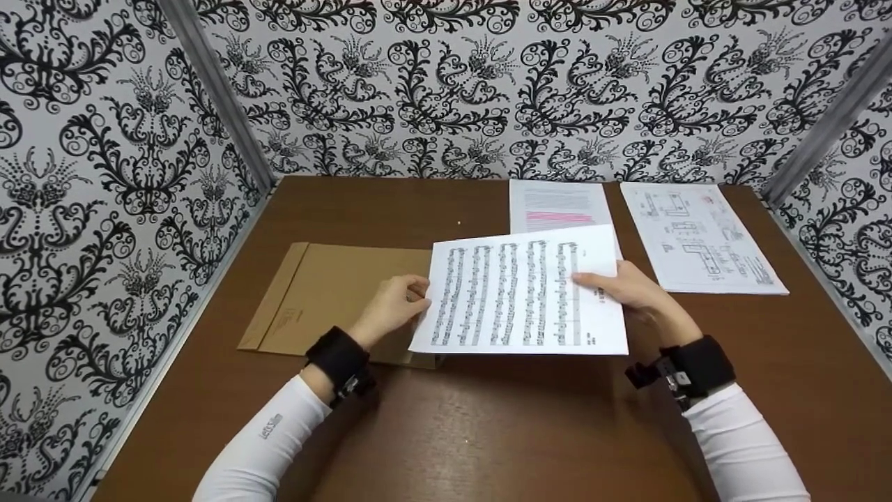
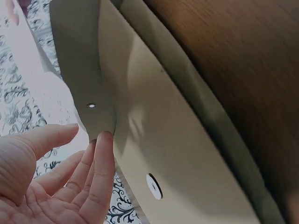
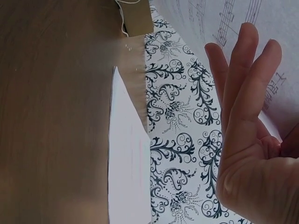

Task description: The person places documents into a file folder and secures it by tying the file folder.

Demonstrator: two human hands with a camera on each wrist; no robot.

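Observation:
A white sheet of printed music (image 1: pixel 516 293) hovers just over the brown table (image 1: pixel 488 418). My right hand (image 1: pixel 627 289) pinches its right edge, thumb on top. In the right wrist view the straight fingers (image 3: pixel 243 93) lie under the sheet of music (image 3: pixel 243 14). A brown envelope (image 1: pixel 327 293) lies flat to the left, its right end hidden under the sheet. My left hand (image 1: pixel 394 303) is at the sheet's left edge by that end. In the left wrist view its straight fingers (image 2: pixel 100 158) touch the lifted envelope flap (image 2: pixel 84 70), thumb apart, above two round clasp discs.
A text page with pink highlighted lines (image 1: pixel 557 206) and a page of diagrams (image 1: pixel 697 237) lie flat at the back right of the table. Patterned black-and-white walls (image 1: pixel 104 174) close in the left, back and right sides. Bare tabletop stretches along the front.

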